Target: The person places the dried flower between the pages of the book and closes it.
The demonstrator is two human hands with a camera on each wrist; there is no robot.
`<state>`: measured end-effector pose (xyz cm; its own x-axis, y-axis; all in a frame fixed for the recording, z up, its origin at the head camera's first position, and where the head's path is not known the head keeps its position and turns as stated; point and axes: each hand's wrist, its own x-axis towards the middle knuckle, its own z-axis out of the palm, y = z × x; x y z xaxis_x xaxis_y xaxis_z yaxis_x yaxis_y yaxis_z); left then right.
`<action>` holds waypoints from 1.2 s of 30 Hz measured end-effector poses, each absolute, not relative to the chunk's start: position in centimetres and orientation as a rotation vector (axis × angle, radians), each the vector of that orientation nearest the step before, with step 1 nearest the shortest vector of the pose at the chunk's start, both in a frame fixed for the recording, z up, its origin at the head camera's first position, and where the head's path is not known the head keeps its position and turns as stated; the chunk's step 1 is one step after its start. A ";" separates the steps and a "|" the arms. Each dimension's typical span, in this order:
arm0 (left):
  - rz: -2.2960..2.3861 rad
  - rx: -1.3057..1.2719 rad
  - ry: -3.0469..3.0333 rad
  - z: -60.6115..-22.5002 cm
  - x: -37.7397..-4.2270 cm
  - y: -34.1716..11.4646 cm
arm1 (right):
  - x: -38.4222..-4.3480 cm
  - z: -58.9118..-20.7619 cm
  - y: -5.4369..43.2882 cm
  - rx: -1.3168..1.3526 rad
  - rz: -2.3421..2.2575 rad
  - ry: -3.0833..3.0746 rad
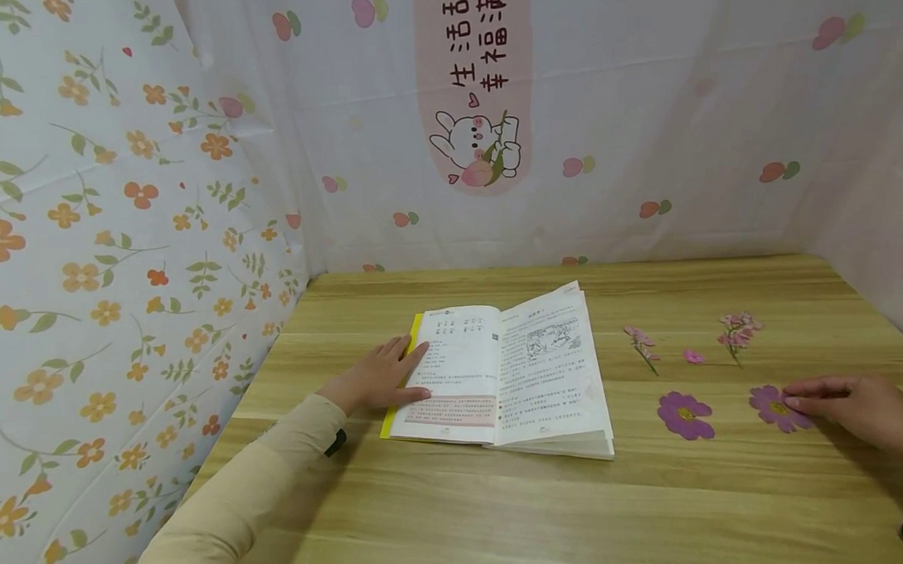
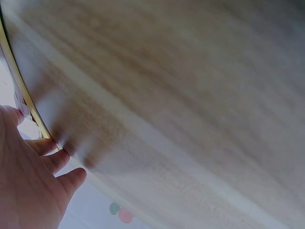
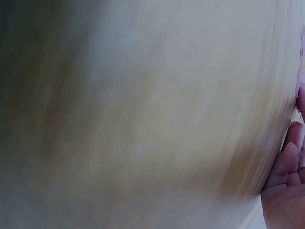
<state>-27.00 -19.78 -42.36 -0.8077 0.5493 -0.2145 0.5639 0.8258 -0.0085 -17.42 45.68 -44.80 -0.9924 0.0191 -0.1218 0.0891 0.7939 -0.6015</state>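
Observation:
An open book (image 1: 545,376) with printed pages and a yellow cover edge lies on the table. My left hand (image 1: 383,374) rests at its left edge, thumb across the left page and fingers spread along the margin. In the left wrist view, those fingertips (image 2: 71,180) reach past the book's edge onto the wood. Off to the right, my right hand (image 1: 861,408) pinches the right rim of a flat purple flower (image 1: 771,408) with thumb and fingers. Beside it lies a second purple flower (image 1: 686,415) with a yellow centre. Only a sliver of purple petal shows in the right wrist view.
Behind the purple flowers lie two pink flower sprigs, the left sprig (image 1: 641,347) and the right sprig (image 1: 738,332), with a small pink blossom (image 1: 694,356) between them. The wooden table (image 1: 488,516) meets a printed curtain (image 1: 636,131) at the back.

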 end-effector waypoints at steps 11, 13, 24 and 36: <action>-0.123 0.860 2.803 -42.4 -27.1 -19.7 | -17.6 -45.0 45.6 0.159 -0.962 2.898; -0.129 0.854 2.802 -42.4 -27.1 -19.7 | -17.6 -44.8 45.6 0.149 -0.964 2.881; -0.128 0.846 2.801 -42.2 -27.0 -19.6 | -16.9 -44.0 45.4 0.098 -1.010 2.878; -0.115 0.831 2.787 -42.1 -27.0 -19.6 | -16.9 -43.9 44.6 0.113 -0.846 2.949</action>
